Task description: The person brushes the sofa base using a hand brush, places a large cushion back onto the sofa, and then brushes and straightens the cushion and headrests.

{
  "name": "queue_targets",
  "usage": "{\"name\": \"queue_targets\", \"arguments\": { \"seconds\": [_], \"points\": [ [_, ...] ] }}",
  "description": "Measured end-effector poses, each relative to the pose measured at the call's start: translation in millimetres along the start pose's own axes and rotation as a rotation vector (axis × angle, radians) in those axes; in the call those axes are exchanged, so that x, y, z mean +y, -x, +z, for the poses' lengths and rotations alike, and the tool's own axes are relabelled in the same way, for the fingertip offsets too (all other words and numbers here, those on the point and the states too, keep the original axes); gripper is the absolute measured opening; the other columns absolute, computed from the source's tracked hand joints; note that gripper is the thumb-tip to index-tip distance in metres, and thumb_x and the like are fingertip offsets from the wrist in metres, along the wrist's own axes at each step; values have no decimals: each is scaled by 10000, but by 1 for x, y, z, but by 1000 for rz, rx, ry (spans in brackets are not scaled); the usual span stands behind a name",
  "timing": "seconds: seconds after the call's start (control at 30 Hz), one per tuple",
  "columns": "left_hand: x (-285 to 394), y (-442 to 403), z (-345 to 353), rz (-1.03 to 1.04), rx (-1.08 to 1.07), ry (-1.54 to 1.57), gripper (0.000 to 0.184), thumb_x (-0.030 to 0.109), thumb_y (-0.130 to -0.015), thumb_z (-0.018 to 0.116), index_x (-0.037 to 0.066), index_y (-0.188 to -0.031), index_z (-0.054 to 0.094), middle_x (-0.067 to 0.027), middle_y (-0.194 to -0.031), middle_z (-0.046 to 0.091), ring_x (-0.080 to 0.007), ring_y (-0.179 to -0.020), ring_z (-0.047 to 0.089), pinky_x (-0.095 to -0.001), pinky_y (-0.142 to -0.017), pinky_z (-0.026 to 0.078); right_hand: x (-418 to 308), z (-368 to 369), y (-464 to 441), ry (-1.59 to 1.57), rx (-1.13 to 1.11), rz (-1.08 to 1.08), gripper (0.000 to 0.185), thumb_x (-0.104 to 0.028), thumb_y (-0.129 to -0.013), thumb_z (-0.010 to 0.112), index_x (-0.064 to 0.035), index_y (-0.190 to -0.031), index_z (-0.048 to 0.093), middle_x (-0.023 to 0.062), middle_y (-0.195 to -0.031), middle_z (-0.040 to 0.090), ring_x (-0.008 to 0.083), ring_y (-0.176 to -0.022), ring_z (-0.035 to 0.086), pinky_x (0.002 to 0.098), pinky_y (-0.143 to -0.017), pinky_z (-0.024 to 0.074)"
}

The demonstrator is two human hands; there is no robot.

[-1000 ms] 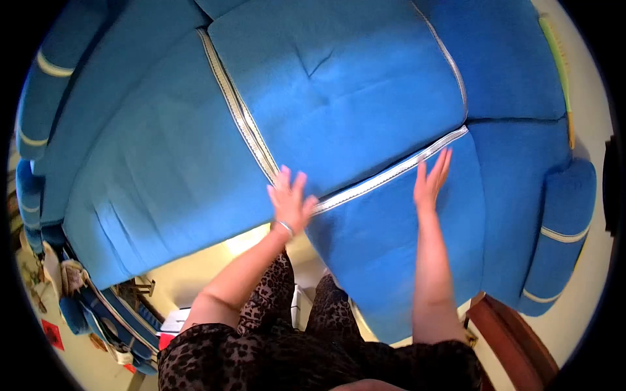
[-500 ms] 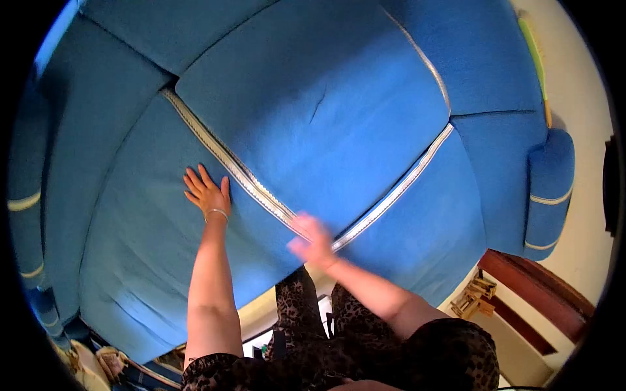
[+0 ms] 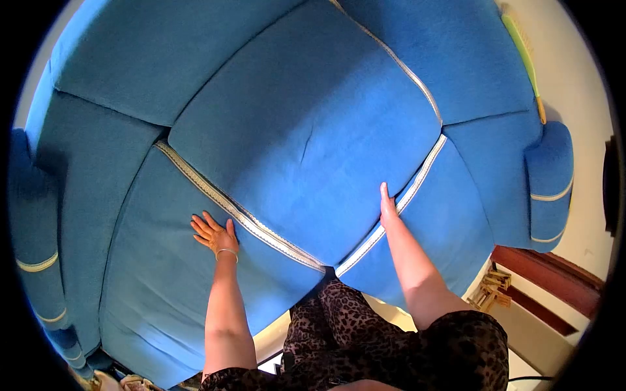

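Left cushion (image 3: 163, 274) appears pressed by the spread left hand (image 3: 217, 241), grip released; right hand (image 3: 389, 210) is placed beside the centre cushion (image 3: 293, 163), grip indeterminable.

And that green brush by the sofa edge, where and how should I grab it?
Take the green brush by its narrow tan end nearest the armrest, probably from the sofa side: that end is slim, and the pale bristles seem to face away.

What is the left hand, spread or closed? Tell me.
Spread: the left hand lies on the blue cushion, its fingers fanned apart.
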State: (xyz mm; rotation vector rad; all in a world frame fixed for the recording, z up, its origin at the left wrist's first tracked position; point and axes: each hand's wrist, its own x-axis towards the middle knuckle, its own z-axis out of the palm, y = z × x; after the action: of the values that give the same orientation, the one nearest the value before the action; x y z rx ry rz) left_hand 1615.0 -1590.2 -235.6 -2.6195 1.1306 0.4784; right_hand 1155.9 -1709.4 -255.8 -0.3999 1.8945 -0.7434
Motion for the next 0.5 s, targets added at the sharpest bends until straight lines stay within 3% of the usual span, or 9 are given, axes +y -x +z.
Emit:
{"name": "queue_targets", "arguments": {
  "seconds": [0.1,0.2,0.3,0.37,0.43,0.5],
  "points": [
    [-2,2,10,22,93,-2,804,521,-909,396,82,-1461,9,-184,-1515,-83,-342,-1399,-93,-541,-1095,0,2,4,2,123,98,-66,920,-576,-807,586,-11,-1423,201,154,-1456,268,282,-1310,303,395,-1072,269],
    [-2,4,-4,60,139,127,746,490,-916,409,98,-1463,85,-176,-1521,-25,-339,-1405,-32,-556,-1089,9,11,-7,-13,178,32,-57,953,-550,-789,626,15,-1418,186,192,-1449,262,308,-1309,304,396,-1072,268],
    [10,-3,-27,9,343,259,692,487,-906,431,140,-1453,190,-143,-1524,70,-330,-1401,68,-583,-1076,50,-18,-10,-1,748,172,-190,924,-461,-782,665,26,-1410,193,227,-1446,235,353,-1320,271,442,-1081,231],
    [37,-21,-55,203,418,267,683,480,-888,466,134,-1437,252,-153,-1510,135,-339,-1394,106,-602,-1064,58,-117,22,49,933,231,-899,876,-379,-774,675,9,-1406,210,242,-1444,213,393,-1329,228,498,-1085,179],
    [71,-46,-85,319,379,219,697,475,-875,485,137,-1438,252,-155,-1509,136,-338,-1396,94,-588,-1072,55,-183,54,44,910,162,-1136,810,-337,-783,659,-9,-1397,245,239,-1454,184,402,-1336,198,538,-1081,138],
    [93,-84,-99,384,351,130,737,491,-861,504,142,-1446,224,-150,-1516,98,-337,-1400,63,-573,-1083,56,-219,96,7,895,243,-1288,752,-329,-789,650,-25,-1378,294,249,-1434,223,395,-1323,235,547,-1071,160]
  ]
}}
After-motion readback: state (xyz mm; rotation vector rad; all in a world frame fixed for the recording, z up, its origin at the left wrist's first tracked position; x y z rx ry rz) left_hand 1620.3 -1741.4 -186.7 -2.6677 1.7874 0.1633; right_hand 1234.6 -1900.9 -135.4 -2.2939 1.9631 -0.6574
